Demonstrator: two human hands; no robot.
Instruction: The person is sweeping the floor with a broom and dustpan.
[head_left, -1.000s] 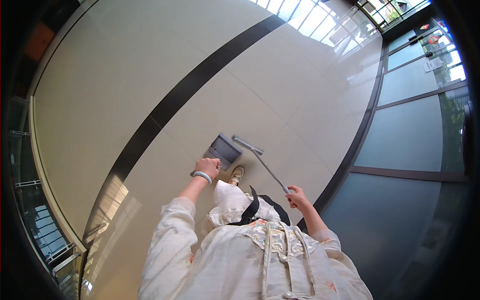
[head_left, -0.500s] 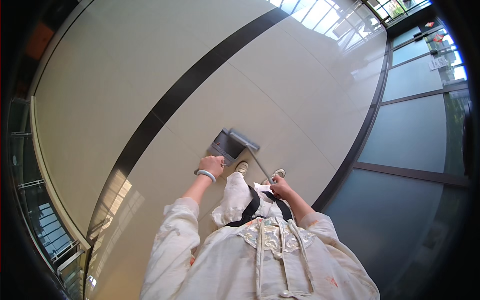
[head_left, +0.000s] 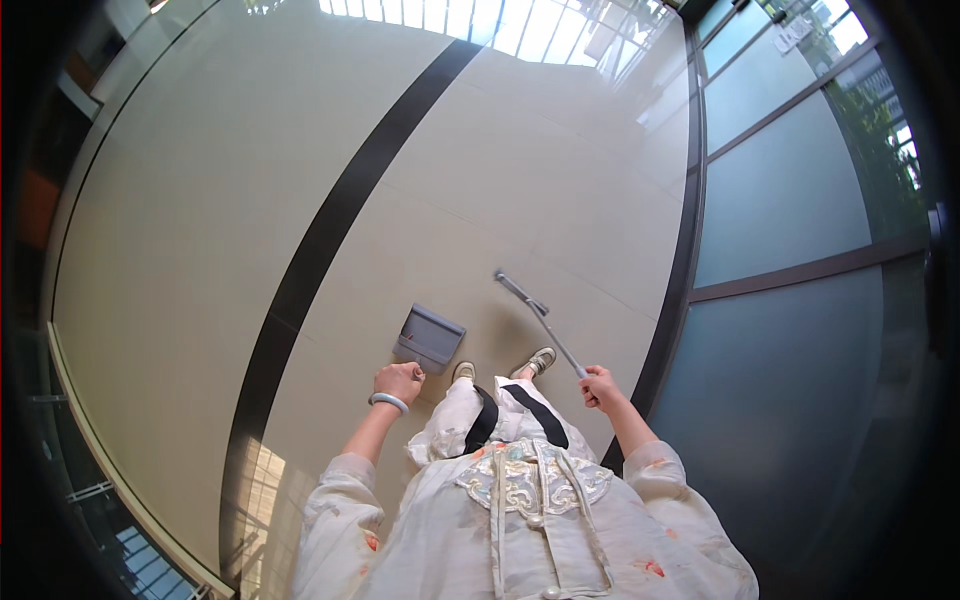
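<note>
Nearest, I have the white embroidered top (head_left: 535, 480), with both hands beyond it. The left hand (head_left: 400, 381), a pale bracelet (head_left: 388, 403) at its wrist, is curled tight around the handle of a grey dustpan (head_left: 432, 335); only a short bit of that handle shows by the fingers. To its right, the right hand (head_left: 599, 388) is wrapped around the end of a grey broom (head_left: 542, 313). Two shoes (head_left: 540, 361) stand between.

The dustpan's tray sits just past the left fingers, a little to the right, its broad edge facing far and slightly right. The broom's handle slants from the right fingers toward the far left; its brush head (head_left: 517, 288) lies well past them, its long axis running from near right to far left, apart from the dustpan. I can't tell whether the bristles touch the floor.

Farther off, a dark strip (head_left: 330, 220) crosses the pale floor on the left.
</note>
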